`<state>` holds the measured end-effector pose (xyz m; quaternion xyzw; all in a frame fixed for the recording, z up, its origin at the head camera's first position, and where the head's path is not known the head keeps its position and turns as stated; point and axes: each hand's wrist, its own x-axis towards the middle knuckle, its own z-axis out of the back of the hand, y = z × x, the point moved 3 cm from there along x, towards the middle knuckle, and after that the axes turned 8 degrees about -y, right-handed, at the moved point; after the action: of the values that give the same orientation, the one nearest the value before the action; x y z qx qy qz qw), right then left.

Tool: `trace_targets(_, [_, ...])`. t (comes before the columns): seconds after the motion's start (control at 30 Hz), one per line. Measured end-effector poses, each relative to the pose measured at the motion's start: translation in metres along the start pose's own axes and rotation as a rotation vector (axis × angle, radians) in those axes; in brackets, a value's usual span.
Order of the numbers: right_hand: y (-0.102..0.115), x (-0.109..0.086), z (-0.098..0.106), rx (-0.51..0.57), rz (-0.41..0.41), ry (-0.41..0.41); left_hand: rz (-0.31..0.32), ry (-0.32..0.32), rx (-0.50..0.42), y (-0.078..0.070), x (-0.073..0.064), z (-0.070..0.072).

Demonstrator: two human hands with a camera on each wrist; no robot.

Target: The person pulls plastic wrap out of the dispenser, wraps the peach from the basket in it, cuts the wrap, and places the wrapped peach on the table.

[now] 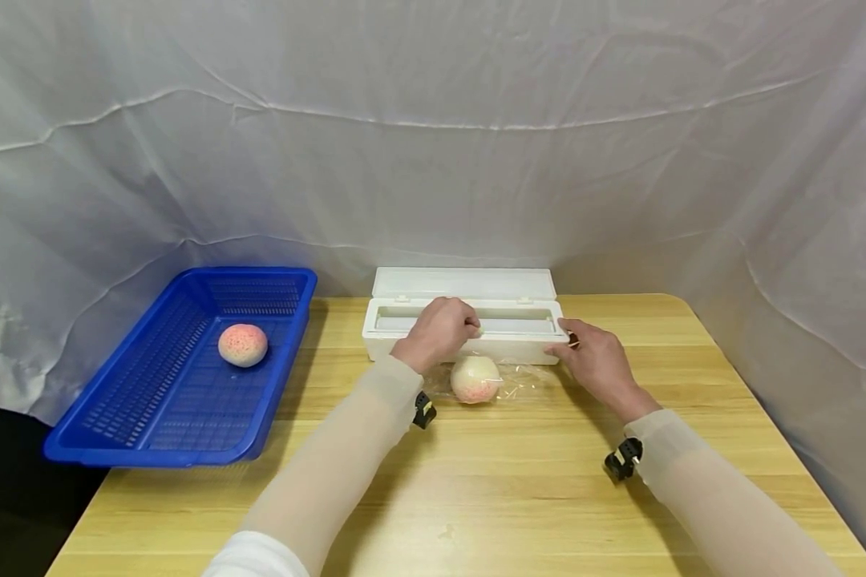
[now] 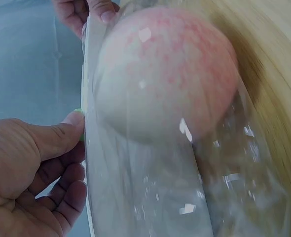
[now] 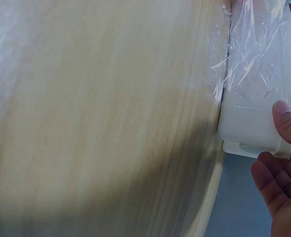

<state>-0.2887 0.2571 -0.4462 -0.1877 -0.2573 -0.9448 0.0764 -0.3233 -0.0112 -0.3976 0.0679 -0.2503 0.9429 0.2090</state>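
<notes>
Wrapping peach (image 1: 476, 380): on tbl (image 1: 440, 497) before white box (image 1: 527, 351), under clear film (image 1: 527, 383); prob. half done, cut & fold left.
R hand (image 1: 599, 357): clamped on box's R end.
2nd peach (image 1: 243, 345): in blue bskt (image 1: 144, 459), looks bare, prob. to do.
L hand (image 1: 440, 327): pinching grn tab (image 2: 82, 134) at box's front edge.
Box lid (image 1: 464, 283): up; no brand/text legible.
</notes>
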Motion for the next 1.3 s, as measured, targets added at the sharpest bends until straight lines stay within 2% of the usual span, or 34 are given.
trace_targets(0.4, [0.000, -0.001, -0.001, 0.012, -0.019, 0.015, 0.009, 0.007, -0.008, 0.013, -0.008, 0.007])
trace_targets(0.6, [0.000, -0.001, -0.001, 0.013, -0.018, 0.015, -0.001, -0.010, 0.006, 0.021, -0.011, 0.012])
trace_targets(0.93, [-0.002, -0.001, 0.000, 0.006, -0.001, -0.003, 0.036, -0.030, 0.018, 0.041, -0.021, 0.025])
trace_targets(1.3, [0.000, 0.000, 0.000, 0.005, 0.001, -0.006, 0.047, -0.040, 0.032, 0.053, -0.025, 0.031])
